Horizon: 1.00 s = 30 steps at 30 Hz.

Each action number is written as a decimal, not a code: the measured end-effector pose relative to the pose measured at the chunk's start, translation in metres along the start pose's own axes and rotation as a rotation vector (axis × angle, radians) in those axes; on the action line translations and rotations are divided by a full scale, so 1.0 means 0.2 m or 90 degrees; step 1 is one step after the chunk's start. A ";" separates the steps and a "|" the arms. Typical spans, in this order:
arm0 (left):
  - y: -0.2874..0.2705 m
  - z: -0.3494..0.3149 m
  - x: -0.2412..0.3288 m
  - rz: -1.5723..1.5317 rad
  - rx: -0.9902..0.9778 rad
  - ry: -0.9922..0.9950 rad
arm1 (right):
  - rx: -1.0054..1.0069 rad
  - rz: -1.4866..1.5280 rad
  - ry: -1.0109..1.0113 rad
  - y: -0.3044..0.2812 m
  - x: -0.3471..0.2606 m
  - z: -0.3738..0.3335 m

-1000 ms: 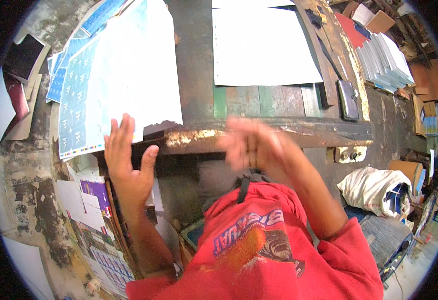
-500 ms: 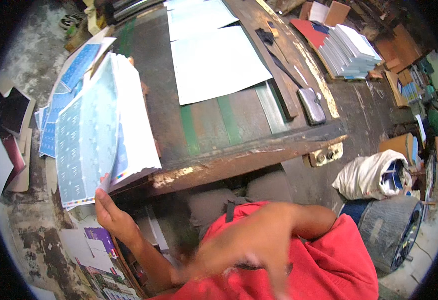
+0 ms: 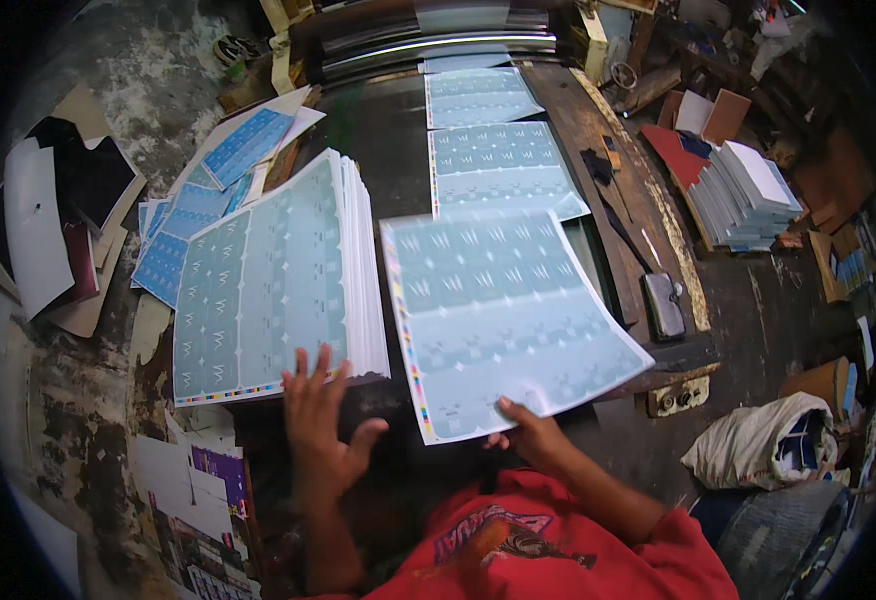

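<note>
Pinches a sheet [image 3: 518,320] by its near edge in the right hand [image 3: 536,438], partly over the table [image 3: 388,140], right of the stack [image 3: 263,290], likely to bare the print, and holds the left hand [image 3: 323,425] splayed, apart, by the stack's near edge, with contact unclear.

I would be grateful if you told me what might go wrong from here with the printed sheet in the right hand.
The right hand pinches the blue-green printed sheet only at its near edge, so the paper might crease or slip there. Its far edge overlaps the printed sheets on the table in this view, so it could catch or shift them. The left hand is spread at the paper stack's near edge and might nudge its top sheet.
</note>
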<state>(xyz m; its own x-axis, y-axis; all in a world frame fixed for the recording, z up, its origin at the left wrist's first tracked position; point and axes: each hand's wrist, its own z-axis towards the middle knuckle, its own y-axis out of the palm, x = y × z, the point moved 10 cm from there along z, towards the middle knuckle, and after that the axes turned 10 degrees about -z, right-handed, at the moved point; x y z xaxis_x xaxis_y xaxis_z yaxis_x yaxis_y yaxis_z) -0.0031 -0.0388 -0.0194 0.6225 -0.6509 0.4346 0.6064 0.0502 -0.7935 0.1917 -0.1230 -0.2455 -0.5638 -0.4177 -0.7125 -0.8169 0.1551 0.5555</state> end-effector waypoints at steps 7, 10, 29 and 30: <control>-0.02 -0.04 -0.23 0.096 0.117 -0.052 | 0.084 0.083 0.043 -0.18 0.32 0.09; -0.05 -0.05 -0.22 0.041 0.169 -0.057 | 0.096 0.147 0.039 -0.24 0.26 0.21; 0.09 -0.05 0.18 -0.235 -0.106 0.117 | -0.021 0.145 -0.130 0.11 -0.37 0.00; 0.08 -0.05 0.21 -0.221 -0.100 0.121 | -0.023 0.055 -0.120 0.06 -0.36 -0.01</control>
<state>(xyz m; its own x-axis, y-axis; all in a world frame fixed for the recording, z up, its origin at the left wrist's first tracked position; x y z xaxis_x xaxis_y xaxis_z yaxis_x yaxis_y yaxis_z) 0.0279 -0.0730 -0.0175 0.2839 -0.7373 0.6130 0.6721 -0.3030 -0.6756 0.2219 -0.0938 -0.1866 -0.6473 -0.2289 -0.7271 -0.7614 0.1492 0.6309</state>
